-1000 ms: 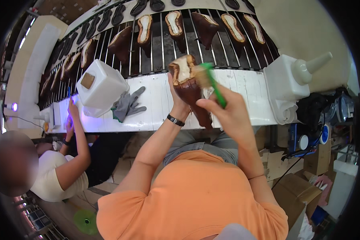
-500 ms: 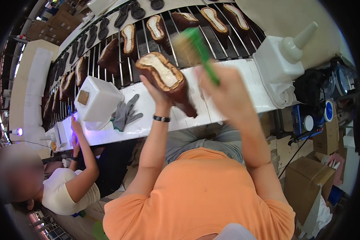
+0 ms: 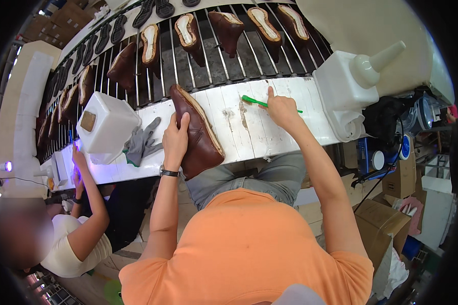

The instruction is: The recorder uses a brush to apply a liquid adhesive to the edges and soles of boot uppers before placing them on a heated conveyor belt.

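Upright over the near edge of the bench, a brown leather shoe upper (image 3: 194,140) without an outsole is gripped by my left hand (image 3: 175,140). Its leather side faces me, and the pale sole edge points right, so most of the underside is turned away. My right hand (image 3: 282,111) is low over the white bench (image 3: 249,137), closed around the handle of a green brush (image 3: 253,100) with the index finger stretched forward. The brush head lies to the left of that hand, at the bench surface. A grey glove (image 3: 143,142) rests left of the shoe upper.
Several more brown shoe uppers (image 3: 188,35) lie sole-up on a roller conveyor (image 3: 208,56), with black soles (image 3: 118,29) beyond. White plastic bottles stand left (image 3: 107,132) and right (image 3: 341,86). A co-worker (image 3: 81,241) sits at the left; cardboard boxes (image 3: 381,223) stand lower right.
My left hand has turned the shoe upper from sole-up to sideways and brought it nearer and left. My right hand has lowered the brush from above to the bench. The conveyor shoes have shifted slightly left.
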Demonstrator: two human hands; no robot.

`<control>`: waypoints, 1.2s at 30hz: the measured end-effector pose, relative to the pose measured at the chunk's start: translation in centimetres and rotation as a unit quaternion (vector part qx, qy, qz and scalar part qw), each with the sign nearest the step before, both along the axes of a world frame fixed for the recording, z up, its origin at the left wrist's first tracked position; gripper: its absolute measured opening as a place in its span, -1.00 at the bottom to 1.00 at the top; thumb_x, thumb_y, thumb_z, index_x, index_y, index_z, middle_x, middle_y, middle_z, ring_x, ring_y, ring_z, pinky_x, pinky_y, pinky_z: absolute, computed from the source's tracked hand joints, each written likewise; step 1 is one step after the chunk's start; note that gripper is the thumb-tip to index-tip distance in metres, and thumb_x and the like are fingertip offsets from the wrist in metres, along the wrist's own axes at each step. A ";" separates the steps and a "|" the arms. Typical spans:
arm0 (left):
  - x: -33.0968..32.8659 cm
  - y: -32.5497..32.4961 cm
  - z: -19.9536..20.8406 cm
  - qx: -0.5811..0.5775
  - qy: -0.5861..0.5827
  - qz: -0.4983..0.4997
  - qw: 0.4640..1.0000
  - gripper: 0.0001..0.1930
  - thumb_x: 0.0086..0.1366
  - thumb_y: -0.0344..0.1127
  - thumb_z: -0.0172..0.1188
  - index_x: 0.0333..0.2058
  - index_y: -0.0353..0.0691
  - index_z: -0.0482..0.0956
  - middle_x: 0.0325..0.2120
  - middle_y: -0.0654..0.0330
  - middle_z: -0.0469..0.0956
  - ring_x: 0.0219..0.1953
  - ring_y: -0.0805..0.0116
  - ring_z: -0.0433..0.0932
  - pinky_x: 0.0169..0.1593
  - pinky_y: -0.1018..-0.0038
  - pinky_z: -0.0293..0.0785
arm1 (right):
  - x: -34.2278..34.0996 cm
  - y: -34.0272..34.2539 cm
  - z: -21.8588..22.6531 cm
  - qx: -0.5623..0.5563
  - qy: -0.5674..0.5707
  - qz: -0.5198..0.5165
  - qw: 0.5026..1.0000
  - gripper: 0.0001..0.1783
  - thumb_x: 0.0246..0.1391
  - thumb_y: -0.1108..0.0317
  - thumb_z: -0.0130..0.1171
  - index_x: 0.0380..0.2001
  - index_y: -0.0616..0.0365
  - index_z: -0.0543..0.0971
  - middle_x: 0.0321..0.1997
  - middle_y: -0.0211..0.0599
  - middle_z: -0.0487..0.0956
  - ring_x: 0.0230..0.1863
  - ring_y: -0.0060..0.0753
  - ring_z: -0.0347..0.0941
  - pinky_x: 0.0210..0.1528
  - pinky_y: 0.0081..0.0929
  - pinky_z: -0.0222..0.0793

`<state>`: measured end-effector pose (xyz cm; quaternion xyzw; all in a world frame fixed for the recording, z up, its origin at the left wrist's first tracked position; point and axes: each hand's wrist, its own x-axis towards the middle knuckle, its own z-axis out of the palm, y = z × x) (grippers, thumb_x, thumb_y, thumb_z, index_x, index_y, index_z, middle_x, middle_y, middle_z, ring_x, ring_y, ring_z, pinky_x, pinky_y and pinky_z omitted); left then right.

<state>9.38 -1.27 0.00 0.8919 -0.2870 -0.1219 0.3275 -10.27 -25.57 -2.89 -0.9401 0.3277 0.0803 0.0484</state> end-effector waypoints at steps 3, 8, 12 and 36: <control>-1.2 1.6 0.5 -0.039 0.014 -0.024 0.999 -0.25 0.27 0.16 -0.01 0.17 -0.42 0.23 0.01 -0.23 0.38 0.13 -0.14 0.29 0.14 0.24 0.21 | -0.3 0.7 1.3 0.002 -0.004 0.032 0.999 -0.44 0.15 0.05 0.03 -0.09 0.43 0.48 -0.51 -0.04 0.60 -0.42 -0.08 0.59 -0.42 -0.18 0.45; -7.9 6.4 0.2 0.047 -0.214 -0.170 0.961 0.08 -0.02 0.08 0.33 0.32 -0.31 -0.10 0.29 -0.21 -0.07 0.32 -0.20 -0.07 0.31 -0.07 -0.18 | -1.2 0.9 1.6 0.042 0.002 0.016 0.999 -0.43 0.19 -0.02 -0.04 -0.06 0.36 0.44 -0.50 -0.03 0.58 -0.42 -0.01 0.55 -0.41 -0.13 0.42; -7.4 6.8 -0.1 0.093 -0.196 -0.151 0.964 0.06 -0.16 -0.34 0.43 0.29 -0.32 -0.03 0.28 -0.21 -0.04 0.32 -0.20 -0.05 0.30 -0.07 -0.07 | -2.9 1.3 1.1 0.046 -0.027 0.005 0.999 -0.42 0.21 -0.03 -0.07 0.10 0.21 0.37 -0.49 0.01 0.57 -0.41 0.06 0.52 -0.40 -0.06 0.37; 36.8 5.5 15.8 -0.273 0.043 0.172 0.945 -0.67 0.16 -0.16 0.23 -0.38 -0.40 0.57 -0.52 0.14 0.58 -0.55 0.37 0.57 -0.55 0.45 0.51 | -2.4 4.3 0.5 0.002 0.082 -0.059 0.995 -0.28 0.14 0.05 0.07 0.20 0.37 0.24 -0.58 -0.02 0.54 -0.52 -0.01 0.51 -0.46 -0.14 0.36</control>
